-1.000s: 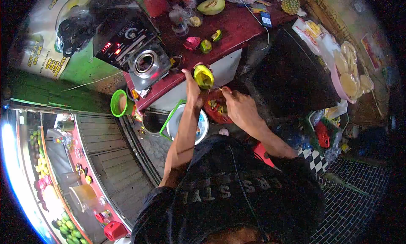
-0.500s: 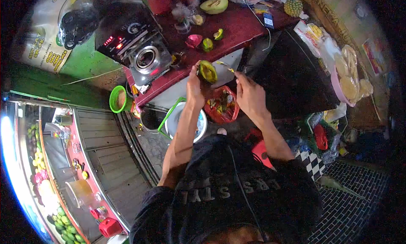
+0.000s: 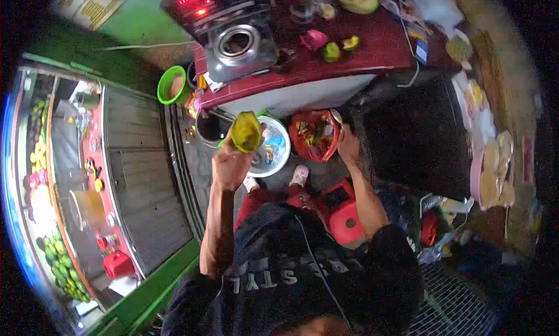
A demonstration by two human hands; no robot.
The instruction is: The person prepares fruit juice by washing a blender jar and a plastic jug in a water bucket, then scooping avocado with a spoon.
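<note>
Left hand (image 3: 231,164) closed in a firm grip around a halved avocado (image 3: 247,131), hollowed yellow-green flesh upward, above a round white basin (image 3: 278,155); right hand (image 3: 348,145) curled on a spoon (image 3: 336,117) at the red plastic bag (image 3: 314,138), below the maroon counter (image 3: 372,50).

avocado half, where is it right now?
Head view, left of centre: the avocado half sits in the left hand, raised in front of the white bowl, left of the red bag.
</note>
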